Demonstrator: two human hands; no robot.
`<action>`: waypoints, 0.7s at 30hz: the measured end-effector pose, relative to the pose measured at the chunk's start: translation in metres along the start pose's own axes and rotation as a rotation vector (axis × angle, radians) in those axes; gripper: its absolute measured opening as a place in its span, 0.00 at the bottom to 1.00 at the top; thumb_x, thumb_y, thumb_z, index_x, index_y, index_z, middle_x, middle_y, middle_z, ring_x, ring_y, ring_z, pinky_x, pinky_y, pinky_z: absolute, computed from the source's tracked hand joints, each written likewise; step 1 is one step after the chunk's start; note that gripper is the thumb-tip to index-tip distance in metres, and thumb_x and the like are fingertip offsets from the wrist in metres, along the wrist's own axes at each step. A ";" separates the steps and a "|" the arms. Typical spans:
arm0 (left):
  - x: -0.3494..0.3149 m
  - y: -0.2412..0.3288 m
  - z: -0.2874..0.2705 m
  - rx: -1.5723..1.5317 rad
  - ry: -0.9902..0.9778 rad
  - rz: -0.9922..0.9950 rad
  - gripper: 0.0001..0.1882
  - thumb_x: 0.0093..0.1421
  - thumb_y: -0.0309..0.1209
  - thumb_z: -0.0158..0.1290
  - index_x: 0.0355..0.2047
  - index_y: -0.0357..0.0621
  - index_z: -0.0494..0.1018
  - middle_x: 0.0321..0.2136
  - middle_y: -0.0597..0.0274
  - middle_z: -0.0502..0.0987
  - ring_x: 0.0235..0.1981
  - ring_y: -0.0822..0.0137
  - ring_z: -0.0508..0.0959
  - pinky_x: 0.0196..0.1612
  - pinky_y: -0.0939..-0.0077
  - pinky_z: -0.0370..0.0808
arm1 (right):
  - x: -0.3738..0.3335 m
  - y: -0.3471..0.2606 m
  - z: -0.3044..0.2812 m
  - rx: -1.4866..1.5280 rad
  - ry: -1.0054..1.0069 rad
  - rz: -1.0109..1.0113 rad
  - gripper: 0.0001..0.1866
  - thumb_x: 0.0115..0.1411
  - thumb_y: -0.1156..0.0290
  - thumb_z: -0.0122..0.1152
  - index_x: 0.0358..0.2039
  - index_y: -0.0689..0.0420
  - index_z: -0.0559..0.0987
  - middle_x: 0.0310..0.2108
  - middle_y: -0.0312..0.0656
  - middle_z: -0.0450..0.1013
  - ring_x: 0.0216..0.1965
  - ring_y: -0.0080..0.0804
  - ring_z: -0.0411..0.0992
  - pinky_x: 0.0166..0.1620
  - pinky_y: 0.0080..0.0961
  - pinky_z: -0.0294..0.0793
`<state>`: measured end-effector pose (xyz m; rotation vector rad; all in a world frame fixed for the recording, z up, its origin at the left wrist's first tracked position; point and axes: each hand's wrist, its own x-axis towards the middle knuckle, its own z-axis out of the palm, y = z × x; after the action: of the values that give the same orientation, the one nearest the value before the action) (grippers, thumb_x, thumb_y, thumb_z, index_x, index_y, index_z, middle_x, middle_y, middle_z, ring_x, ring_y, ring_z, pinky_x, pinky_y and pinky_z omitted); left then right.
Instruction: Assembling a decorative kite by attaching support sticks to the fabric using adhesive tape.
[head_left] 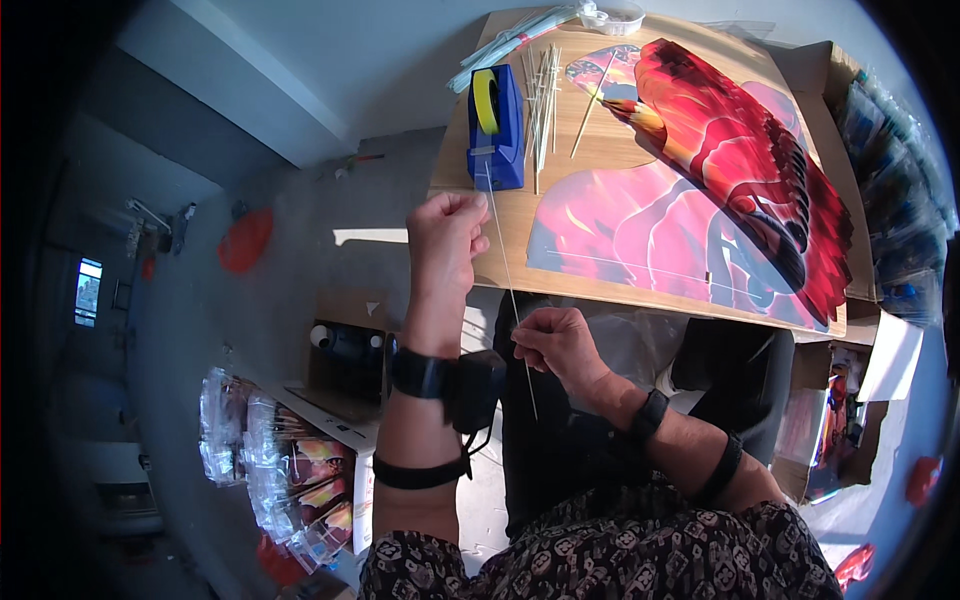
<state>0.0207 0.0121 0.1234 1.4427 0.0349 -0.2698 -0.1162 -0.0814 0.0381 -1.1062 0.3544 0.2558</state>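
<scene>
My right hand (562, 348) pinches a thin pale stick (508, 268) near its lower part. The stick slants up past my left fingertips, its top end at the front of a blue tape dispenser (508, 130) with a yellow-cored roll. My left hand (450, 238) is closed in a pinch just below the dispenser; what lies between its fingers is too small to make out. Several loose thin sticks (543, 110) lie right of the dispenser. Beyond them is a printed red bird-wing sheet (735, 150), partly over a paler pink printed sheet (610, 225).
The wooden table (505, 228) ends close to my lap. A bundle of wrapped sticks (510, 45) and a white plastic tub (612, 17) sit at its far edge. Open cartons (850, 410) stand at right. Plastic-wrapped printed pieces (275, 455) fill a box at lower left.
</scene>
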 end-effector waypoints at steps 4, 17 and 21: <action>-0.143 -0.035 -0.030 -0.058 0.020 -0.044 0.06 0.59 0.22 0.54 0.27 0.36 0.69 0.22 0.64 0.69 0.21 0.77 0.65 0.25 0.81 0.64 | 0.003 0.004 0.005 0.029 0.004 -0.011 0.08 0.57 0.77 0.59 0.22 0.61 0.76 0.18 0.37 0.73 0.16 0.16 0.67 0.18 0.14 0.63; -0.209 -0.067 -0.054 -0.156 0.075 -0.073 0.04 0.58 0.21 0.55 0.28 0.35 0.71 0.22 0.64 0.74 0.22 0.78 0.70 0.29 0.85 0.67 | 0.044 0.005 0.022 -0.365 0.038 -0.168 0.06 0.55 0.77 0.61 0.23 0.64 0.76 0.18 0.40 0.74 0.16 0.19 0.70 0.17 0.16 0.66; -0.202 -0.063 -0.066 -0.072 0.063 -0.086 0.03 0.57 0.19 0.56 0.28 0.35 0.72 0.22 0.64 0.74 0.23 0.78 0.70 0.29 0.86 0.67 | 0.104 -0.005 0.023 -0.581 0.158 -0.407 0.08 0.53 0.80 0.60 0.20 0.64 0.71 0.16 0.43 0.72 0.15 0.27 0.72 0.17 0.22 0.70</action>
<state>-0.1790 0.1031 0.0910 1.3794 0.1568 -0.2909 -0.0155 -0.0604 0.0091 -1.7467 0.1869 -0.1028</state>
